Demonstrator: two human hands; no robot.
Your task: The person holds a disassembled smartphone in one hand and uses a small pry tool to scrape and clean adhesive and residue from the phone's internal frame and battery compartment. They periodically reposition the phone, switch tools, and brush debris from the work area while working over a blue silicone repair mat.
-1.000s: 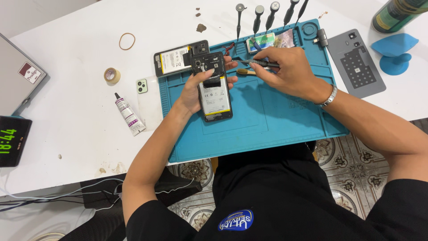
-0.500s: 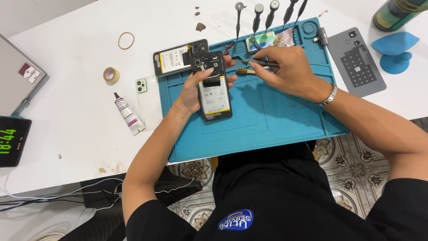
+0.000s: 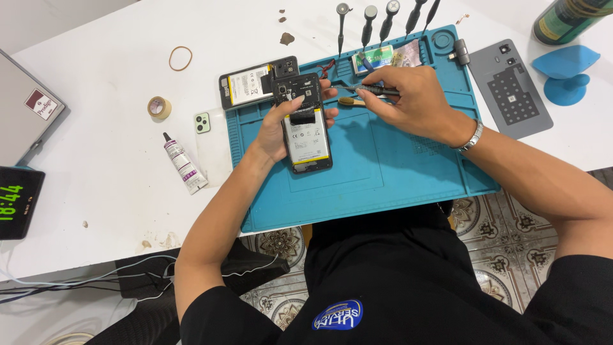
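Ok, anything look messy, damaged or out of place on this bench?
Mostly tidy. Brown crumbs lie scattered on the white table above the blue mat, with specks near its front edge. The opened phone in the left hand looks intact.

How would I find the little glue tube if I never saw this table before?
Start at the blue work mat on the white table and look off its left edge. The glue tube lies there slanted, near the tape roll. It is the only long thin thing there: white, with a black cap.
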